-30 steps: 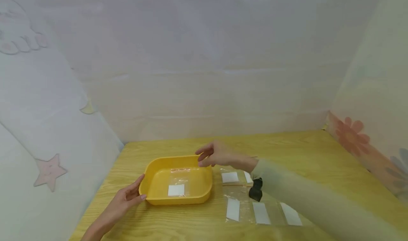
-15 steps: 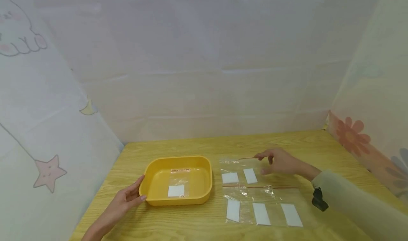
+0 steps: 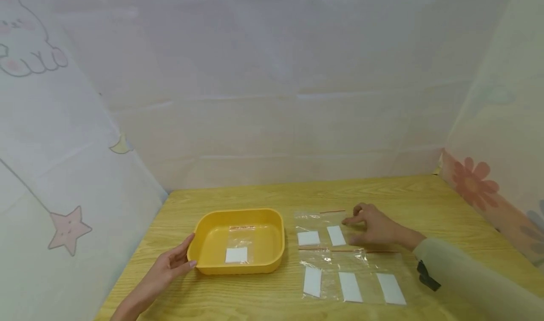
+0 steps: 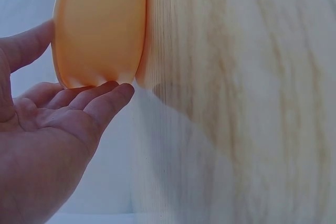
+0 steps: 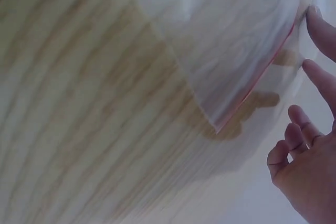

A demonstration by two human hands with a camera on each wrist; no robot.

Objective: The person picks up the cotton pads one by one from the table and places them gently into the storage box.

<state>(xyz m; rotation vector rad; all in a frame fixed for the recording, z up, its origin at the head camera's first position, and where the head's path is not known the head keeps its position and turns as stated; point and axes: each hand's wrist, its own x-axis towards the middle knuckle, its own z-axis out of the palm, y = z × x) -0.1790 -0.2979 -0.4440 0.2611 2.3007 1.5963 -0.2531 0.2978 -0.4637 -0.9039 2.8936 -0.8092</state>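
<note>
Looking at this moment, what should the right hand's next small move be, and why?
Probably the right hand should pinch the edge of the clear bag at the right end of the back row. Its fingers are right beside that bag but don't appear to grip it, while the left hand holds the end of the yellow tray, where a similar bag lies.

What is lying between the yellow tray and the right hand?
In the head view, two clear bags with white patches, the far row, lie on the table between the yellow tray and the right hand.
</note>
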